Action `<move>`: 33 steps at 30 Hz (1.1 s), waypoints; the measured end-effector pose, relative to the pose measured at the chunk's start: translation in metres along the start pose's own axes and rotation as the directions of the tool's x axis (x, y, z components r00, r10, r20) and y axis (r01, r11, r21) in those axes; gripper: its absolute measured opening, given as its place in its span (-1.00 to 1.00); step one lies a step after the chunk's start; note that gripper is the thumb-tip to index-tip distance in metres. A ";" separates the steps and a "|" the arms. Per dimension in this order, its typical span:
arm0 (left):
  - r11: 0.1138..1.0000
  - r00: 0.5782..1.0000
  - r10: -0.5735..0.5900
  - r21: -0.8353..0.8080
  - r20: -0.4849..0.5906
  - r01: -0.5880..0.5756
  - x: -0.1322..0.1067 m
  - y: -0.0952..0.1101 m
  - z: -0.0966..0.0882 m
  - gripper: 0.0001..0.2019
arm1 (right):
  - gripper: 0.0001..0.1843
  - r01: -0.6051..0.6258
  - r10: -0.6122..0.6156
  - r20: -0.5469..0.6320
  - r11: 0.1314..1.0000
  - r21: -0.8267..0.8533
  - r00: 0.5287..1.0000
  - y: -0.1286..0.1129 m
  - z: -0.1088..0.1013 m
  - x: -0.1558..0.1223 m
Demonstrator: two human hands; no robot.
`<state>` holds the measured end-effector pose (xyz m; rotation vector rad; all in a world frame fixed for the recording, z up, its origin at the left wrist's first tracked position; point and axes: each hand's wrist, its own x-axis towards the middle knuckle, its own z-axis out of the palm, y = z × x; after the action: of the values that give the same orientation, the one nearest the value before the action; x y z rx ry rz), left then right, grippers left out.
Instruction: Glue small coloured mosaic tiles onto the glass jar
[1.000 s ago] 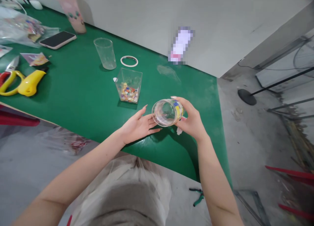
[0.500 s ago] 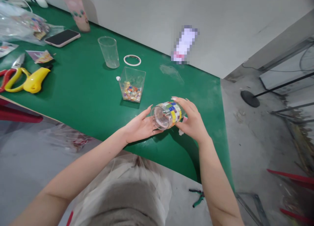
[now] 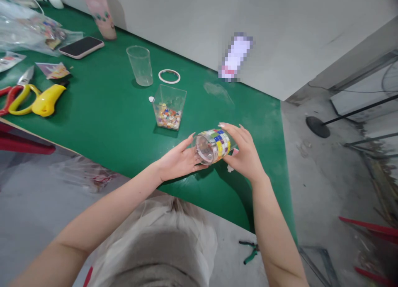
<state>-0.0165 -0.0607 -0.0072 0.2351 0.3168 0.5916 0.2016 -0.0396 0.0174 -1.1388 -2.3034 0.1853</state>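
A clear drinking glass (image 3: 220,144), banded with colored mosaic tiles, lies tilted on its side above the table, its open end toward the left. My right hand (image 3: 247,156) grips its far end, thumb below and fingers over the top. At the open end, my left hand (image 3: 176,163) cups the rim between thumb and fingers; some of those fingers are hidden behind the glass. Behind them stands a square clear cup (image 3: 170,97) with small mosaic tiles (image 3: 168,118) in the bottom. A small pale item (image 3: 230,168) shows partly under my right hand.
On the green table (image 3: 108,125) are an empty clear glass (image 3: 140,67), a white ring (image 3: 169,82), a phone (image 3: 81,47), a pink cup (image 3: 101,15), scissors (image 3: 23,92), a yellow tool (image 3: 49,100) and plastic bags (image 3: 27,30). Pliers (image 3: 249,251) lie on the floor.
The view has shifted very slightly, so the table things sit a little farther right. Both hands keep the same hold on the mosaic glass.
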 end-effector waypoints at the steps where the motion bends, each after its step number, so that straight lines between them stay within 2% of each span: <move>1: 1.000 1.000 0.004 -0.006 0.008 -0.004 0.000 0.000 -0.001 -0.39 | -0.33 0.003 -0.003 0.000 1.000 -0.009 1.000 0.000 0.000 0.000; 7: 0.998 1.000 0.006 -0.060 -0.010 -0.006 -0.001 0.001 -0.001 -0.38 | -0.33 0.025 -0.025 -0.012 0.999 -0.032 1.000 -0.001 0.001 0.001; 14: 0.992 0.999 0.020 -0.124 0.036 -0.016 -0.002 0.003 0.001 -0.30 | -0.36 0.046 -0.048 -0.020 0.996 -0.070 0.999 -0.001 0.002 0.001; 21: 0.991 0.999 0.029 -0.128 -0.036 -0.034 -0.001 0.003 0.005 -0.28 | -0.35 0.046 -0.049 -0.027 0.996 -0.079 0.998 -0.002 0.003 0.001; 33: 0.992 1.000 0.027 -0.120 -0.007 -0.028 -0.001 0.003 0.001 -0.25 | -0.35 0.078 -0.083 -0.034 0.989 -0.124 0.996 0.000 0.004 0.001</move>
<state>-0.0186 -0.0590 -0.0047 0.1219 0.2825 0.6362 0.1992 -0.0381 0.0143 -1.0960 -2.3486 -0.0092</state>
